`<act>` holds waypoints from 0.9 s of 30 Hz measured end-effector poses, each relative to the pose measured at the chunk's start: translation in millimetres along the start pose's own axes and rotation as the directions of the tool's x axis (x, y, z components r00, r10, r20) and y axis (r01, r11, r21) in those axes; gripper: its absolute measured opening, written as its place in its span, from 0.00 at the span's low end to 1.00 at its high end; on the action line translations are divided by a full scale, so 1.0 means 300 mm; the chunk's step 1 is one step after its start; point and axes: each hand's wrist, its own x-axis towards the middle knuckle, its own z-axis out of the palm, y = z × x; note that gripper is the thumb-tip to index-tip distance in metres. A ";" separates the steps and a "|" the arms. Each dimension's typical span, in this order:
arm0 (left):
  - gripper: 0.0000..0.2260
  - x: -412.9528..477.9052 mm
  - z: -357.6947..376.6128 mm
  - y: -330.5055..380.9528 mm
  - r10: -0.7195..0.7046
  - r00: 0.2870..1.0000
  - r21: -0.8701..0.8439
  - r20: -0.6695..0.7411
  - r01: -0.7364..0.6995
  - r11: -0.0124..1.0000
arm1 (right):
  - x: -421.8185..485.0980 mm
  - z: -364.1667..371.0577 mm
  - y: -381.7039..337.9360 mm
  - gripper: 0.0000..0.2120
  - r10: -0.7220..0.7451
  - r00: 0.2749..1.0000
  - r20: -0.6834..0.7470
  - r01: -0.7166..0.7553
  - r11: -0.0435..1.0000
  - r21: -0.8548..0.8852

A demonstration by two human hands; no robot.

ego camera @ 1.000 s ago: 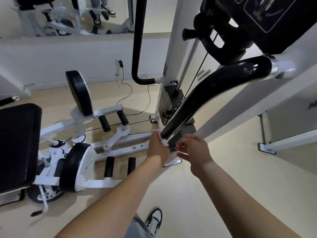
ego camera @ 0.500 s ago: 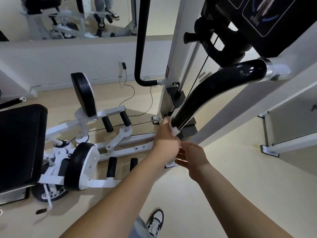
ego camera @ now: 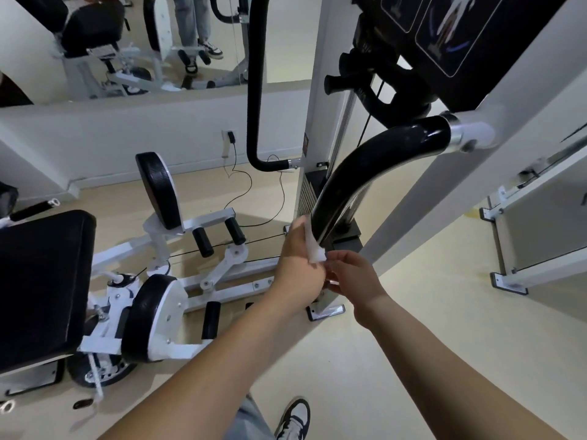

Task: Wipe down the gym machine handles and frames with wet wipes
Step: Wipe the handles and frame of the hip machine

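Head view, handle: the curved black handle [ego camera: 365,173] runs from its chrome collar at the upper right down to a free end at centre, just above the two hands.
Head view, wet wipe: the white wet wipe [ego camera: 313,241] lies against the left side of the handle's lower end and hangs a little below it.
Head view, risk: the wipe looks bunched into a narrow strip, so it may slide off the glossy end, or pass over the grip leaving the far side untouched. The picture is blurred around the hands, so how firmly the wipe is held is uncertain.
Head view, left hand: the left hand [ego camera: 297,268] has its fingers curled round the wipe, pressing it to the handle's end.
Head view, right hand: the right hand [ego camera: 352,274] sits just beside the left, fingers bent toward the wipe's lower tip; whether it pinches the tip or merely touches it, I cannot tell.
Head view, frame: the white frame post [ego camera: 324,100] stands behind the handle, seemingly not yet being wiped.
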 end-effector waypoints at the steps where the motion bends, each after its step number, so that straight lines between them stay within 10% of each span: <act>1: 0.19 0.002 -0.004 -0.009 -0.051 0.998 0.018 -0.032 0.052 0.999 | -0.001 -0.005 0.001 0.10 -0.002 1.000 0.000 0.002 1.000 -0.004; 6: 0.14 0.004 -0.002 -0.040 -0.191 0.982 0.174 -0.004 0.189 0.966 | -0.008 -0.032 0.013 0.10 -0.009 1.000 0.017 0.009 1.000 0.013; 12: 0.09 0.046 -0.026 0.034 0.055 0.998 0.137 -0.022 -0.051 0.989 | 0.063 0.015 0.064 0.18 -0.086 0.970 0.227 0.133 0.971 -0.200; 16: 0.12 0.060 -0.042 -0.091 -0.024 0.993 0.300 0.115 -0.011 0.954 | 0.061 0.104 0.101 0.22 -0.104 0.934 0.341 0.186 0.959 -0.215; 22: 0.23 0.068 -0.062 -0.084 -0.060 0.985 0.241 0.161 0.020 0.970 | 0.106 0.138 0.149 0.15 -0.110 0.952 0.285 0.169 0.967 -0.189; 27: 0.08 0.042 -0.108 -0.082 0.058 0.970 0.201 0.235 -0.107 0.974 | 0.101 0.117 0.187 0.15 -0.113 0.981 0.156 0.136 0.980 -0.142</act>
